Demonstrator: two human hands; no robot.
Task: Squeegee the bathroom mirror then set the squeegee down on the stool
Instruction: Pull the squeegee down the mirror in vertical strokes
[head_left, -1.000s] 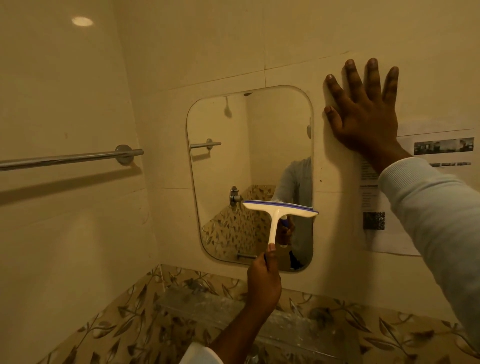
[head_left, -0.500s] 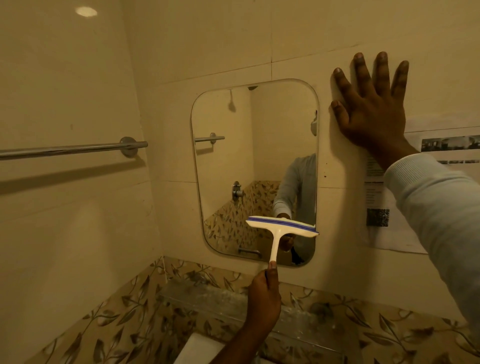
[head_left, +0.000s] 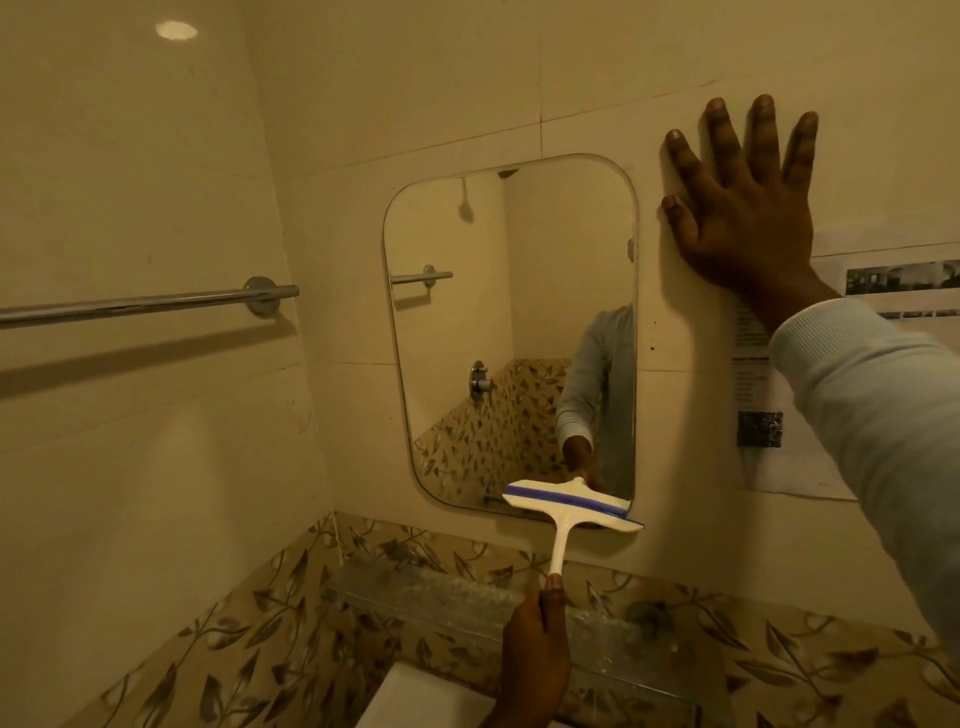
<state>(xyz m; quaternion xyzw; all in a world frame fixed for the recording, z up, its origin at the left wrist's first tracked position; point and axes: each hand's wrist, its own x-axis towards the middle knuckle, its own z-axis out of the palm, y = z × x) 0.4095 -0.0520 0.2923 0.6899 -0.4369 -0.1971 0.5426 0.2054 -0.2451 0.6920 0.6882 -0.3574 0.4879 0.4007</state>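
The squeegee (head_left: 571, 512) sits right at the bottom right corner of the mirror (head_left: 509, 312), low in the centre of the frame. Its blade lies across the mirror's lower edge and its right tip pokes out onto the wall tile. That looks like the very bottom of a stroke down the right-hand strip of glass.

The left hand (head_left: 535, 660), at bottom centre, has a closed grip on the white handle. Its fingers are wrapped round the lower end and the thumb runs up the shaft. The right hand (head_left: 743, 208), upper right of the frame, is spread flat against the wall beside the mirror and holds nothing; it looks like a brace.

The glass shows no obvious streaks or droplets in this dim light, so it is hard to tell whether the left strip needs another pass.

The set-down is not done. No stool is clearly in view, only a clear shelf (head_left: 467, 597) under the mirror and a white shape (head_left: 426, 696) at the bottom edge that cannot be identified.
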